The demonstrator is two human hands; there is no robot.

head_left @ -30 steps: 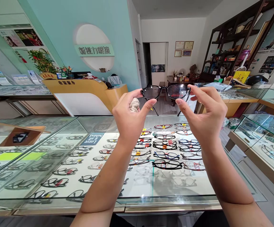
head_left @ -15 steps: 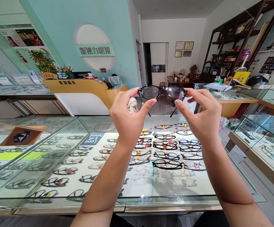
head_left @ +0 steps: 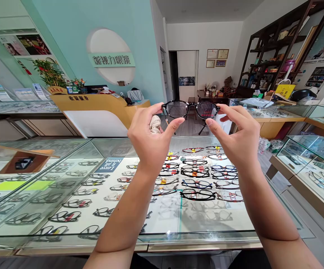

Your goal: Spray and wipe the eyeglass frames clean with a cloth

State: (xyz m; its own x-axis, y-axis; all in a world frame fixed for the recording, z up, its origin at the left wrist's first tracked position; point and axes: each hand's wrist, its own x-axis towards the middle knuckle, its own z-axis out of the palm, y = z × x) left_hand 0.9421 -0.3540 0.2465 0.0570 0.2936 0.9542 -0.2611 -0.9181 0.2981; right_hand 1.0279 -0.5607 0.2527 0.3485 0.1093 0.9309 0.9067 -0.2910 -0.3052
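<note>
A pair of dark-framed glasses (head_left: 191, 105) is held up level between both hands above the glass counter. My left hand (head_left: 152, 136) pinches its left end between thumb and fingers, and a bunched pale cloth (head_left: 155, 124) sits in the same palm. At the right end, my right hand (head_left: 236, 136) grips the frame with thumb and forefinger. Red print shows on the right lens. The temples hang down behind, unfolded. Below, several rows of glasses (head_left: 198, 194) lie on the glass display counter (head_left: 206, 237).
A brown tray (head_left: 9, 167) with a dark object lies at the left on the counter. Another glass case (head_left: 315, 168) stands at the right. Farther back are a yellow and white desk (head_left: 94, 121) and dark shelves (head_left: 271, 56).
The held glasses have tilted slightly, and their temples sit a little higher behind the lenses. Both hands have shifted very slightly left and keep their hold.
</note>
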